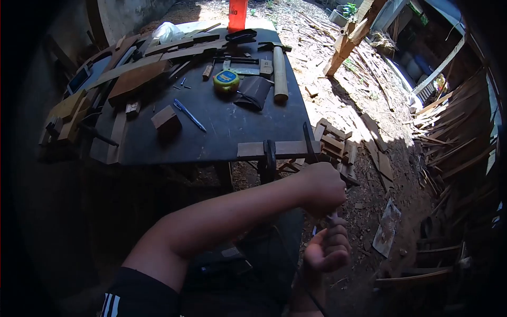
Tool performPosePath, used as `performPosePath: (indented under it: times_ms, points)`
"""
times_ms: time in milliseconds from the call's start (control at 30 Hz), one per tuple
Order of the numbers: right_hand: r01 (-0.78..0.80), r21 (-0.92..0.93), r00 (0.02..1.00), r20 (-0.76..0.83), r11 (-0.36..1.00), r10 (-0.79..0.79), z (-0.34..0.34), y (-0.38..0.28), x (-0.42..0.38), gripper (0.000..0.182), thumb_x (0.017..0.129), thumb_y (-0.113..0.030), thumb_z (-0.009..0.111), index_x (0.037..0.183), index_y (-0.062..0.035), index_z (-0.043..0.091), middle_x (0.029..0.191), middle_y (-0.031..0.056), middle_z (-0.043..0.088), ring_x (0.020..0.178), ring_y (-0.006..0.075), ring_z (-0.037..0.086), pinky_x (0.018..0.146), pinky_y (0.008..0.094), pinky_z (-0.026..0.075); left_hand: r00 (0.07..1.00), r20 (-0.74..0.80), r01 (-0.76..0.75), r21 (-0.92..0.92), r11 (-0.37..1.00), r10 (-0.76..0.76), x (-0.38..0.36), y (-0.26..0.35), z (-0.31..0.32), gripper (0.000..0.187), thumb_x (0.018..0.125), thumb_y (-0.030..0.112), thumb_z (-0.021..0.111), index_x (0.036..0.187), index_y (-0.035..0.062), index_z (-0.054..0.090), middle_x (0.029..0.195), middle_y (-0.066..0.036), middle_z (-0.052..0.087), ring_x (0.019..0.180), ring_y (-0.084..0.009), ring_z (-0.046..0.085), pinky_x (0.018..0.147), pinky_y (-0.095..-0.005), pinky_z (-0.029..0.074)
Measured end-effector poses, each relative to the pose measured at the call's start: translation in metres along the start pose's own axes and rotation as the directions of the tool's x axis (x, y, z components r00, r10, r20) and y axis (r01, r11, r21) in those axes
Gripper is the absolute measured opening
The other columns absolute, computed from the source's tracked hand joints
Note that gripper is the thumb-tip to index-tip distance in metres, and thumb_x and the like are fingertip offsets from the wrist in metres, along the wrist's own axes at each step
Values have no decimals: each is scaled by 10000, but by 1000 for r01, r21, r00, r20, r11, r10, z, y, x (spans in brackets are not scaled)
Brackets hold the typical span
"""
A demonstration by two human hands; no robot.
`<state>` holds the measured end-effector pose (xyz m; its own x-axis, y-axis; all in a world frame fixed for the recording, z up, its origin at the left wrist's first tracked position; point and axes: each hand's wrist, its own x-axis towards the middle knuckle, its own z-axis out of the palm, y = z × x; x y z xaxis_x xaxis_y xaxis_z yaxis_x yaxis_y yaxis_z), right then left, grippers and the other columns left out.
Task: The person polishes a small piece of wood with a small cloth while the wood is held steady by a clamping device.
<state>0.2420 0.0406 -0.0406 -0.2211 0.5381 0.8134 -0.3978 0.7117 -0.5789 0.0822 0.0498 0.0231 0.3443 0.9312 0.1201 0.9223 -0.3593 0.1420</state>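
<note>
My left hand [323, 189] is a closed fist just off the table's front right corner, its back toward me, hiding whatever it grips. Directly below, my right hand [328, 247] has its fingers curled and its thumb folded in. A small pale piece [331, 216] shows between the two hands, too little of it to name. Above my left fist, a thin dark bar [308, 138] crosses a light wooden strip [285, 148]. That strip lies along the table edge, with a black clamp [269, 154] over it.
On the dark table [222, 142] are a pen [189, 115], a wood block [166, 121], a tape measure [226, 81], a hammer [280, 76], and boards [138, 82] at left. An orange container [237, 16] stands at the back. Wood scraps [335, 142] litter the ground at right.
</note>
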Motion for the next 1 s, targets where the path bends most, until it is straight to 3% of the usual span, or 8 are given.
performPosePath:
  times_ms: [200, 300, 433, 633, 733, 867, 933, 1000]
  points:
    - [69, 142, 980, 174, 987, -94, -12, -48, -19, 574, 1089, -312, 405, 568, -130, 248, 515, -18, 254, 474, 143, 276, 567, 347, 358, 996, 17, -88, 11, 996, 88, -40, 32, -6, 148, 656, 272, 728, 642, 125, 723, 658, -91, 697, 674, -274, 732, 580, -398, 558]
    - [224, 48, 955, 188, 973, -229, -7, -26, -22, 579, 1092, -325, 404, 565, -126, 269, 500, -8, 291, 463, 152, 289, 547, 358, 363, 996, -32, -78, 54, 995, 80, -25, 17, 8, 155, 646, 288, 749, 644, 133, 729, 641, -79, 693, 652, -271, 726, 571, -391, 551]
    - [127, 21, 990, 67, 992, -128, 1, 12, 15, 542, 1077, -245, 390, 564, -118, 271, 504, 10, 300, 479, 156, 337, 573, 370, 390, 1000, 13, 28, 34, 999, -29, -4, -9, -7, 160, 635, 301, 771, 652, 145, 735, 657, -76, 699, 663, -287, 725, 573, -395, 554]
    - [331, 47, 878, 350, 943, -326, -34, -28, -36, 477, 1036, -205, 445, 582, -80, 372, 530, 54, 417, 536, 209, 478, 665, 423, 493, 986, -82, -143, 50, 989, 146, -31, 36, 16, 141, 652, 266, 729, 659, 126, 732, 647, -97, 687, 687, -295, 731, 592, -409, 559]
    - [301, -187, 909, 353, 935, -222, -15, -6, -13, 423, 1039, -204, 452, 642, -60, 433, 584, 80, 487, 616, 251, 593, 768, 496, 548, 998, -44, -48, 74, 996, 51, -13, 5, 13, 137, 655, 264, 727, 683, 131, 737, 695, -87, 705, 708, -300, 728, 602, -424, 556]
    - [253, -378, 918, 383, 891, -98, -39, -28, 0, 253, 1011, -188, 521, 829, -23, 580, 1027, 166, 656, 966, 354, 691, 890, 519, 565, 1000, -8, -13, 97, 995, 14, -18, 1, 15, 174, 711, 313, 733, 694, 140, 744, 698, -82, 708, 710, -301, 728, 606, -429, 551]
    - [-158, -369, 924, 271, 916, 269, -40, -49, -8, 218, 995, -145, 549, 1111, 30, 608, 1221, 208, 635, 1070, 378, 662, 893, 488, 565, 1000, 10, -20, 142, 990, 19, -21, 0, 22, 187, 732, 329, 733, 703, 145, 750, 706, -82, 713, 713, -299, 729, 611, -428, 551]
    - [-550, -445, 726, 162, 706, 668, -31, -82, -3, 309, 981, -119, 567, 1238, 51, 581, 1203, 206, 654, 1068, 367, 666, 881, 459, 567, 999, 22, -48, 188, 981, 44, -19, 1, 33, 200, 747, 344, 734, 711, 149, 755, 716, -83, 719, 717, -297, 730, 617, -427, 552]
